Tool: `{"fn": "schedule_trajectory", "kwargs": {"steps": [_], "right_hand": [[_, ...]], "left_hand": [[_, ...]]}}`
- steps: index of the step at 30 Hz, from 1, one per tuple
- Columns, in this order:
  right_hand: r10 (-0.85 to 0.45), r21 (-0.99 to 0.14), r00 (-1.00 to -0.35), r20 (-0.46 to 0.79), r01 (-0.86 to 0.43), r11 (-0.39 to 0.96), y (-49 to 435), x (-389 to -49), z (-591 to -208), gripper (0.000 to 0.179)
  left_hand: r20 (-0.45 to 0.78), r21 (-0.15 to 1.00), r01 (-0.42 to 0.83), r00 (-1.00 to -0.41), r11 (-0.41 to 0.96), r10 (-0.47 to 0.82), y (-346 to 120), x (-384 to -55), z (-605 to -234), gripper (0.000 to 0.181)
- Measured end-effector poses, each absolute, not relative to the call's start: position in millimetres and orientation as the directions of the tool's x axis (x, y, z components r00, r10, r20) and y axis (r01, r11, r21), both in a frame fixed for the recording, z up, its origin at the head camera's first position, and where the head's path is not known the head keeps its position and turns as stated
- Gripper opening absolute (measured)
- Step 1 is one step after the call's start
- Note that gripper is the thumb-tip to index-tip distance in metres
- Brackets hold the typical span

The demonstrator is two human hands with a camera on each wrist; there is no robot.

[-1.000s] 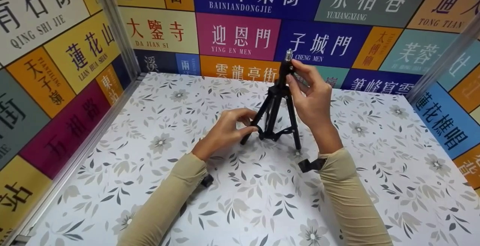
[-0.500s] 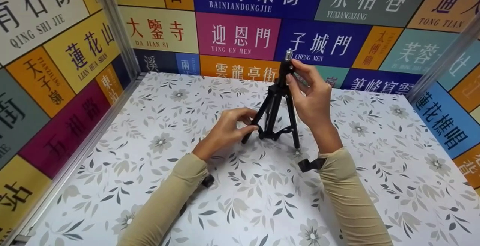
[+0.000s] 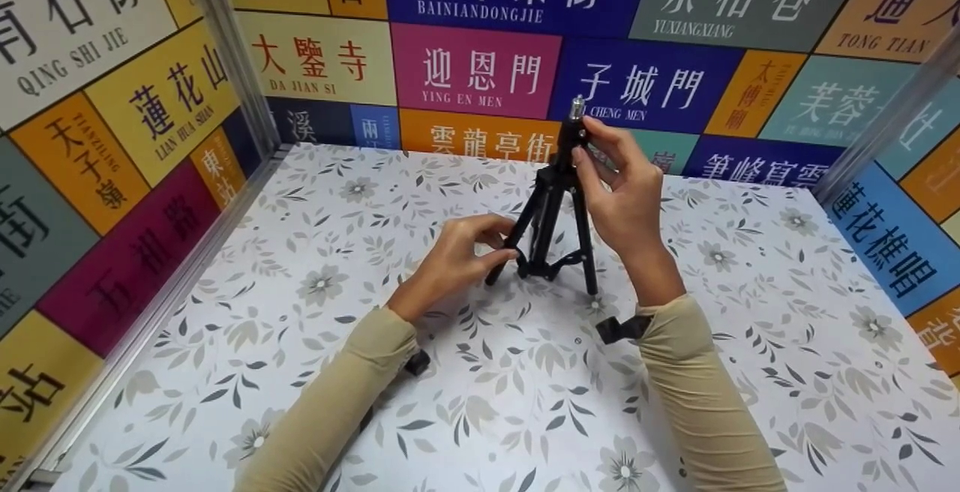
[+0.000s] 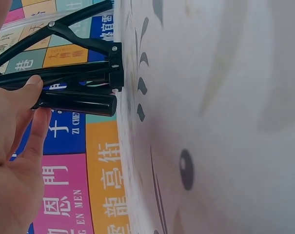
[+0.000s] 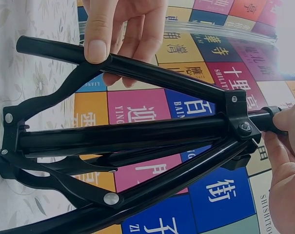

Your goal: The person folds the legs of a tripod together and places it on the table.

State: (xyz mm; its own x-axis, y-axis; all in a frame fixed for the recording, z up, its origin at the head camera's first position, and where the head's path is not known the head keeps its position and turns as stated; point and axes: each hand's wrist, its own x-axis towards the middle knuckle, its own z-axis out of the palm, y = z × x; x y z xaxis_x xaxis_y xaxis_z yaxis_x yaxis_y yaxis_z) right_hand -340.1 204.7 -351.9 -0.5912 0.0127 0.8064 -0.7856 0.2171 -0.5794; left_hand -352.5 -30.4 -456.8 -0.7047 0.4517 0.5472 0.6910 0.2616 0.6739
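Observation:
A small black tripod with a silver screw tip stands on the flowered table, its legs partly spread. My left hand pinches one leg between thumb and fingers, seen close in the left wrist view, where the leg's black end sticks out past the fingers. Higher up, my right hand pinches the column just under the screw tip. In the right wrist view, the hinged braces run from the legs to the central hub, and the right fingers grip the column at the right edge.
A white tabletop with a grey leaf and flower pattern lies under both arms. Sign-covered panels close off the back, left and right sides. Black straps with small mounts sit on both wrists.
The tripod's lower leg ends shift very slightly upward in the head view. Both hands keep the same hold and place.

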Motion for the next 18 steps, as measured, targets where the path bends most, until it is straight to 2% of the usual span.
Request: {"fn": "schedule_trajectory", "kwargs": {"steps": [8, 18], "right_hand": [[-0.005, -0.555, -0.568, 0.823, -0.805, 0.210, 205.7, -342.2, -353.9, 0.038], [0.005, -0.569, -0.579, 0.815, -0.798, 0.201, 204.2, -341.1, -352.4, 0.036]], "left_hand": [[0.548, 0.675, 0.688, -0.709, 0.266, 0.443, -29.3, -351.2, -456.5, 0.034], [0.537, 0.701, 0.671, -0.720, 0.242, 0.440, -27.9, -351.4, -456.3, 0.034]]}}
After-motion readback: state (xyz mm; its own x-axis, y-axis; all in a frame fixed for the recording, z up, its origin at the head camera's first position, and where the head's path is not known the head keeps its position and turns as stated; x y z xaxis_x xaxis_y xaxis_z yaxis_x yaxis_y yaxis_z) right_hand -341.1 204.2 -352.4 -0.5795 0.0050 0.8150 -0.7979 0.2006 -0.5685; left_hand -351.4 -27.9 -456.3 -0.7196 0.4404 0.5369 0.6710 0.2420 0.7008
